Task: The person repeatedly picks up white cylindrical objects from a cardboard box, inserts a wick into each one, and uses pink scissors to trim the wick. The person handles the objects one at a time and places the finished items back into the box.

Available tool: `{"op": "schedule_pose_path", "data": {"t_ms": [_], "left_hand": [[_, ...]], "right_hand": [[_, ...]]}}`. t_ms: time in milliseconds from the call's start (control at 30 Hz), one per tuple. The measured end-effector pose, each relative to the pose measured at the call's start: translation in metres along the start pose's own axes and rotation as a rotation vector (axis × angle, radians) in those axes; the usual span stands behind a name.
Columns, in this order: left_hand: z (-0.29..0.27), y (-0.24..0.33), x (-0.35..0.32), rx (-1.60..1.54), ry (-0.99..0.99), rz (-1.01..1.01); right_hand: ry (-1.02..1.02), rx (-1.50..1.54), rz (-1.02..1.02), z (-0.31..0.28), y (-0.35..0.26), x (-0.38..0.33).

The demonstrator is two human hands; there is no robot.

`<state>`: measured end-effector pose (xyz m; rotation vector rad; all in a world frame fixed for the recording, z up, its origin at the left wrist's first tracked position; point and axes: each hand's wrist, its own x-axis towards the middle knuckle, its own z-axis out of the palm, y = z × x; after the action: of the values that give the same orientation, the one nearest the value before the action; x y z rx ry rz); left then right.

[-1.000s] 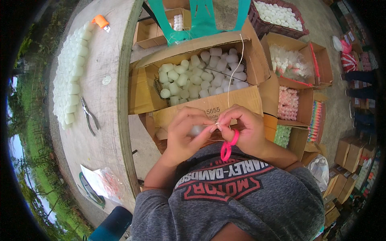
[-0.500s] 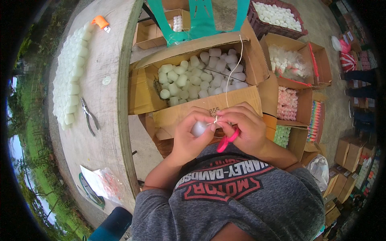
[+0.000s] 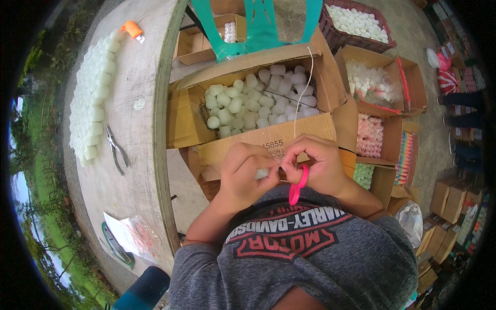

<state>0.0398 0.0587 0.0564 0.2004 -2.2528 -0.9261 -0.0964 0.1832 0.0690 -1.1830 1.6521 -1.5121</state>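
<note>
My left hand [image 3: 247, 173] is closed around a small white cylinder piece [image 3: 262, 173], only partly visible between the fingers. My right hand [image 3: 316, 164] pinches a thin white string [image 3: 302, 93] that runs up toward the green frame, and pink-handled scissors [image 3: 298, 183] hang from its fingers. Both hands meet just above my grey shirt, in front of an open cardboard box [image 3: 268, 139] filled with several white cylinder pieces [image 3: 258, 101].
A round wooden table [image 3: 139, 155] at left carries rows of white pieces [image 3: 95, 98], pliers [image 3: 116, 150], an orange tool [image 3: 133, 29] and a plastic bag [image 3: 132, 235]. Cardboard boxes [image 3: 380, 85] of white and pink items and a dark crate [image 3: 356, 23] stand at right. A green frame [image 3: 258, 26] rises behind.
My hands have drawn closer together and slightly lower toward my chest; the scissors swung from hanging below to lying beside my right hand.
</note>
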Motion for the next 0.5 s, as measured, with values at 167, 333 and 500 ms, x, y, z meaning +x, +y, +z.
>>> {"op": "schedule_pose_path", "data": {"t_ms": [167, 333, 500], "left_hand": [[-0.005, 0.005, -0.001, 0.007, 0.031, 0.007], [-0.004, 0.001, -0.007, -0.447, 0.109, -0.321], [0.005, -0.007, 0.007, -0.726, 0.159, -0.668]], "right_hand": [[0.000, -0.086, -0.051, -0.009, -0.003, -0.004], [-0.049, 0.238, 0.144, 0.002, 0.002, 0.001], [-0.460, 0.484, 0.581, 0.033, 0.020, -0.008]]}}
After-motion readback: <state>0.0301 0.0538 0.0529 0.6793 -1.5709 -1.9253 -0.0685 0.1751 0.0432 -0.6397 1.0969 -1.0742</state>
